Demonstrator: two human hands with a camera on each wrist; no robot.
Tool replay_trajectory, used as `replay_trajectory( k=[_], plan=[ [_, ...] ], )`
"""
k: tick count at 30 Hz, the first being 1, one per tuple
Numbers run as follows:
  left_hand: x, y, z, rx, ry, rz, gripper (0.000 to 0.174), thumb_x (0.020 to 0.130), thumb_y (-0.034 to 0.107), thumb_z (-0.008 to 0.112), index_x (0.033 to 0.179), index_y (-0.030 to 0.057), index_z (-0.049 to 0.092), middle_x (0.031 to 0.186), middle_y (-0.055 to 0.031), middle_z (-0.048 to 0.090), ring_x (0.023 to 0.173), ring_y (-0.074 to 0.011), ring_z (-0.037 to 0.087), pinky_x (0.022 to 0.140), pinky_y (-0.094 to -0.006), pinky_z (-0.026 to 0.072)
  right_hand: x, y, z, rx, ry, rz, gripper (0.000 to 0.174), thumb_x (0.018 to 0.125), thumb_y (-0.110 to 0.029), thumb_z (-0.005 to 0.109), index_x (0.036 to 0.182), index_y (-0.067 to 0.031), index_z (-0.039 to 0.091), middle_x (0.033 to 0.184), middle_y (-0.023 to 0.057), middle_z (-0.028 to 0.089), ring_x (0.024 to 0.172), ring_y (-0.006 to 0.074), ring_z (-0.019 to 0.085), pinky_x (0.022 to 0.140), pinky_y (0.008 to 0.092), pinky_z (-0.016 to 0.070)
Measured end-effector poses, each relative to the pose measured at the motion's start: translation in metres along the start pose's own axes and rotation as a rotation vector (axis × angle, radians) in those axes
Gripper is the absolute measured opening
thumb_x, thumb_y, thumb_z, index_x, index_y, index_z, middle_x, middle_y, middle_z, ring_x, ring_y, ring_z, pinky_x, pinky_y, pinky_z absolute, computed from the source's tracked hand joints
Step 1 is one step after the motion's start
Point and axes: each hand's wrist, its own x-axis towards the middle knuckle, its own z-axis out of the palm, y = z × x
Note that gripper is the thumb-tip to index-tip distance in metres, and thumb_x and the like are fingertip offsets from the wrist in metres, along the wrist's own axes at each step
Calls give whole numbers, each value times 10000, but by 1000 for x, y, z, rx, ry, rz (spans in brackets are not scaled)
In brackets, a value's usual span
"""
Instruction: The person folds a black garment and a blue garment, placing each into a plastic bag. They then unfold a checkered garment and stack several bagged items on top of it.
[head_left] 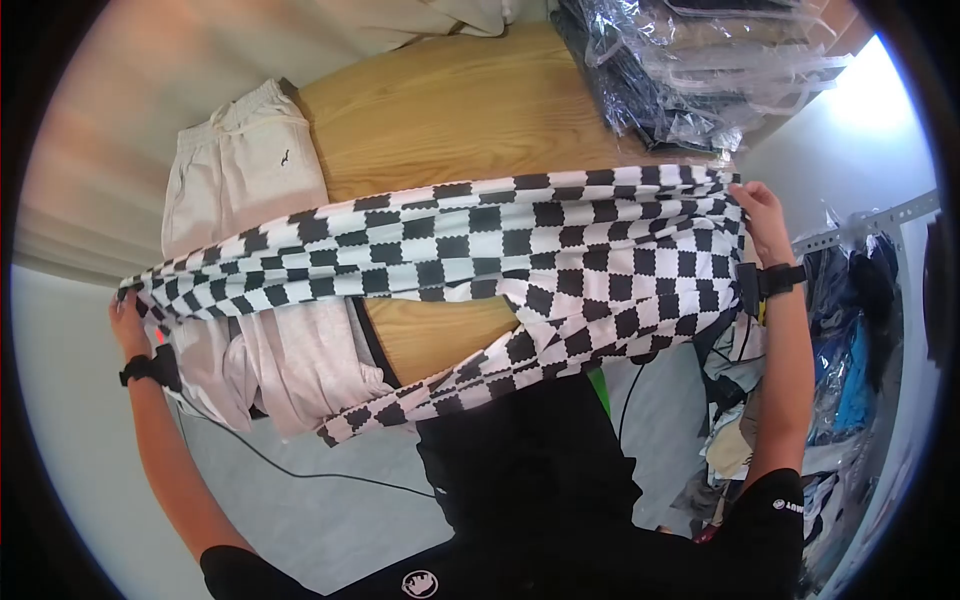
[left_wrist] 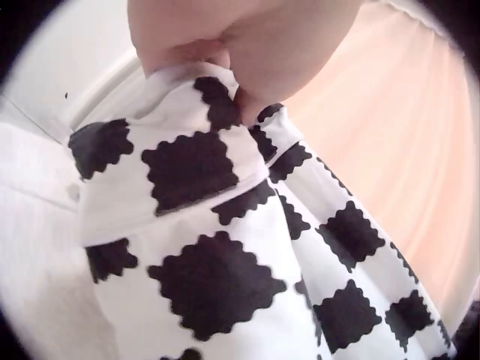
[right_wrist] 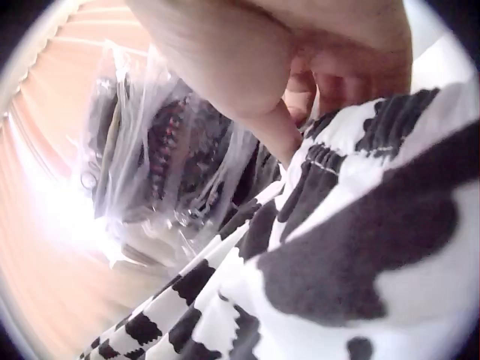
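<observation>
Black-and-white checkered trousers (head_left: 430, 250) are stretched sideways between two hands, one leg pulled long and the other hanging lower toward the body. The left hand (head_left: 128, 325) pinches the leg's hem at the far left; in the left wrist view, the left hand (left_wrist: 247, 45) grips the hemmed cloth (left_wrist: 187, 172), its fingertips mostly hidden. At the right end, the right hand (head_left: 765, 222) pinches the gathered waistband. The right wrist view shows the right hand (right_wrist: 277, 67) with thumb and curled fingers on the elastic waist (right_wrist: 322, 161).
Light grey trousers (head_left: 245, 180) lie on the left of the wooden table (head_left: 430, 110), partly under the checkered cloth. Plastic-wrapped garments (head_left: 700, 70) are piled at the back right. More bagged clothes (head_left: 850, 350) fill a rack at the right. A black cable (head_left: 300, 474) runs low left.
</observation>
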Motion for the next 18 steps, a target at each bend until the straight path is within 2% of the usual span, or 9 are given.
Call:
replay_trajectory(
  k=[2, 4, 7, 8, 12, 14, 15, 16, 18],
  plan=[
    [36, -35, 17, 418, 97, 80, 516, 902, 314, 682, 1248, -42, 540, 1176, -170, 627, 1077, -253, 596, 931, -349, 455, 12, 12, 6, -218, -46, -61, 93, 863, -76, 717, 863, -54, 626, 839, -2, 643, 741, 80, 585, 702, 216, 466],
    [37, -55, 40, 853, -92, 210, 578, 913, 358, 662, 1317, -18, 487, 1221, -179, 612, 1111, -242, 588, 956, -336, 444, 18, 18, 10, -244, -5, -65, 82, 861, -75, 714, 887, -23, 656, 875, 14, 662, 764, 80, 583, 718, 215, 461],
    [68, -95, 42, 677, -137, 300, 553, 932, 326, 640, 1334, -18, 478, 1293, -188, 567, 1163, -249, 563, 998, -344, 415, 14, 15, 15, -221, 45, -66, 156, 866, -85, 709, 986, 9, 672, 906, 30, 669, 795, 88, 587, 736, 222, 464],
    [55, -82, 48, 517, -165, 227, 544, 940, 312, 630, 1342, -18, 472, 1312, -188, 550, 1180, -251, 550, 1011, -348, 405, 15, 20, 10, -207, 54, -67, 199, 870, -90, 706, 1032, 20, 671, 919, 37, 672, 810, 92, 589, 741, 226, 467],
    [-73, 10, 37, 185, -173, 129, 469, 966, 257, 594, 1332, -11, 476, 1330, -163, 522, 1213, -235, 507, 1035, -354, 381, -8, 15, 2, -216, -64, -116, 334, 893, -111, 675, 1194, 30, 636, 971, 63, 676, 858, 110, 598, 761, 243, 478],
    [-146, 42, 14, 127, -105, 118, 398, 972, 244, 585, 1281, 4, 510, 1281, -125, 544, 1191, -206, 501, 1020, -344, 385, -50, -4, 5, -482, -13, -197, 435, 914, -124, 635, 1319, 10, 551, 1063, 78, 651, 919, 125, 586, 794, 242, 467],
    [-193, 62, 0, 75, -191, 45, 289, 983, 248, 560, 1169, 28, 558, 1136, -69, 572, 1031, -150, 530, 909, -301, 414, -65, 7, -1, -396, 95, -298, 407, 911, -107, 622, 1298, 6, 561, 1092, 85, 642, 936, 130, 587, 800, 248, 464],
    [-235, 74, -9, 45, -419, -73, 291, 970, 277, 572, 1125, 31, 570, 1076, -66, 590, 955, -146, 539, 854, -297, 426, -80, 18, -4, -303, 206, -408, 381, 908, -91, 609, 1276, 2, 572, 1122, 93, 633, 954, 135, 588, 806, 253, 462],
    [-319, 100, -28, 63, -887, -319, 312, 945, 335, 595, 1036, 36, 593, 955, -61, 625, 804, -137, 556, 744, -288, 450, -129, 33, -7, -15, 508, -291, 279, 892, -27, 546, 1164, -26, 609, 1072, 77, 629, 930, 132, 586, 811, 254, 457]
  ],
)
